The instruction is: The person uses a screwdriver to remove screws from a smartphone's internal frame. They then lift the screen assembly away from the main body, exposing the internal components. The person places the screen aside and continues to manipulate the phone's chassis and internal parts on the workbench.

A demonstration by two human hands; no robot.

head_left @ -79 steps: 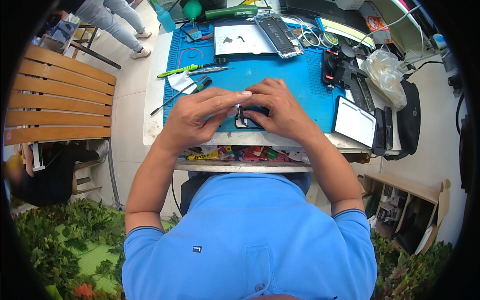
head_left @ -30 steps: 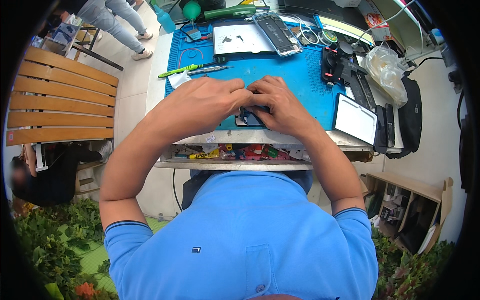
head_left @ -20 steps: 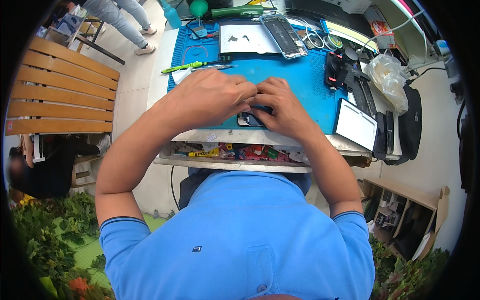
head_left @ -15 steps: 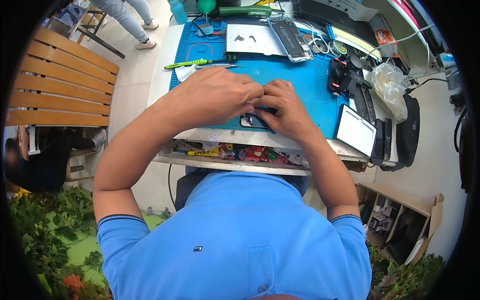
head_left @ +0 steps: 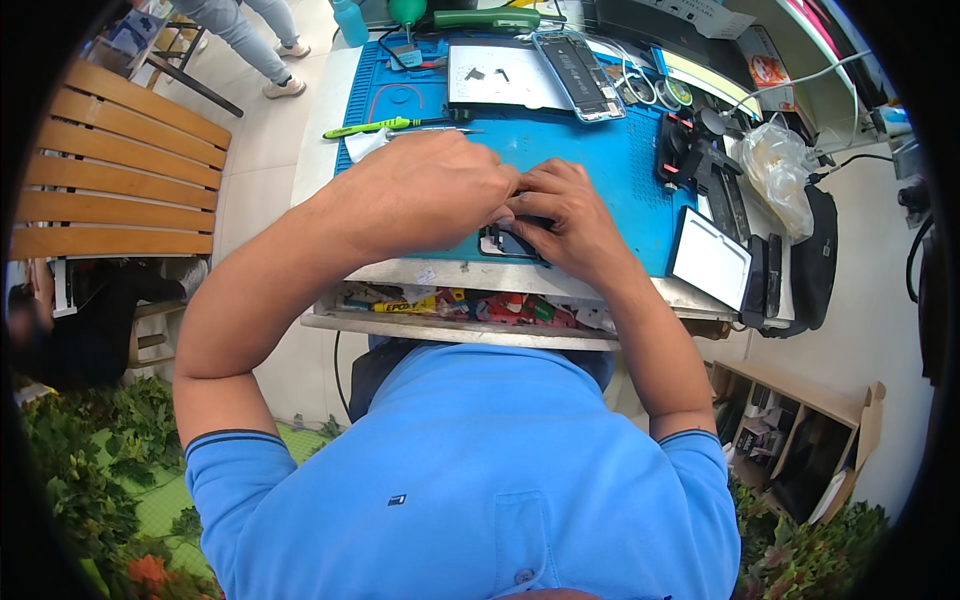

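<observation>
Phone panel [head_left: 508, 243], dark and partly hidden, is lying on the blue mat [head_left: 605, 170] near the table's front edge [head_left: 470, 273]. The left hand [head_left: 445, 190] is bunching its fingers close against the right hand [head_left: 565, 212], whose thumb is extending over the panel; what either is gripping cannot be told. An opened phone [head_left: 580, 78] is lying farther back.

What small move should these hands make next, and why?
Perhaps steady the flat, black-framed rectangular phone part with the right hand, since that hand covers some of its far side and the curled left hand is close by.
</observation>
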